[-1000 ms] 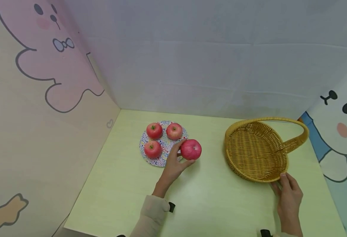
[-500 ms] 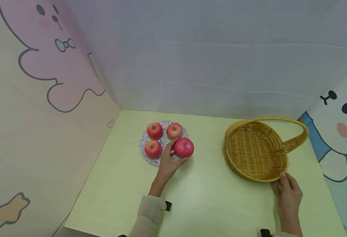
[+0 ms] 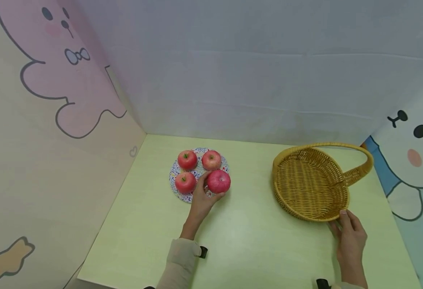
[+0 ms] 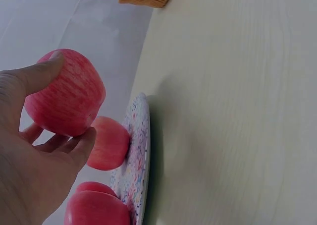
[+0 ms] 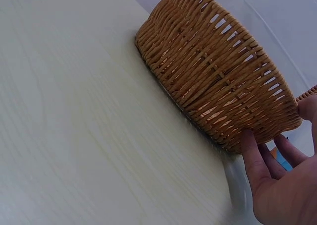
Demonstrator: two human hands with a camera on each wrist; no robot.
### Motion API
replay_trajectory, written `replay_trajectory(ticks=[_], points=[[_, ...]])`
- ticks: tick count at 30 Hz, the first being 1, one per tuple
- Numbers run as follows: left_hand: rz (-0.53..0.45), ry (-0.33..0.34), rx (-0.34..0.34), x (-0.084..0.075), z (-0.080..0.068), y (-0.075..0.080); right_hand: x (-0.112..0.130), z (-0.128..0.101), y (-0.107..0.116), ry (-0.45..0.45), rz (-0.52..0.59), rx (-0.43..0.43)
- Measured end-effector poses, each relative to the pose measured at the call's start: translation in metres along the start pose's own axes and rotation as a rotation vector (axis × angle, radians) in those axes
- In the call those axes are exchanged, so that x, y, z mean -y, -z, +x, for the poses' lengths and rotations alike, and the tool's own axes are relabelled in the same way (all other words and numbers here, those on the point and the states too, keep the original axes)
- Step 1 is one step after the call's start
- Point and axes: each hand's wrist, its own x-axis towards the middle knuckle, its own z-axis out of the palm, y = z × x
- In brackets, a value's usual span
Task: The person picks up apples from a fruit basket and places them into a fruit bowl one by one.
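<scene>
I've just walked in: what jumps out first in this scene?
Bright red apples on a speckled plate near the middle of the pale green table, with the left hand gripping one apple at the plate's near right edge. To the right sits a big empty wicker basket, the right hand touching its near rim.

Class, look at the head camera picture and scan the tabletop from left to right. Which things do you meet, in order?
Patterned plate with three apples resting on it → the apple gripped by the left hand → bare stretch of green table → wicker basket → right hand touching its near rim.
</scene>
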Motion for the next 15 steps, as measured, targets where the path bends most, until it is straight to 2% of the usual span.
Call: replay_trajectory(ticks=[6, 15], points=[[-0.027, 0.006, -0.049, 0.012, 0.002, -0.004, -0.001, 0.002, -0.001, 0.009, -0.014, -0.001], [-0.013, 0.06, -0.155, 0.022, 0.005, -0.013, -0.003, 0.003, -0.001, 0.005, -0.031, -0.019]])
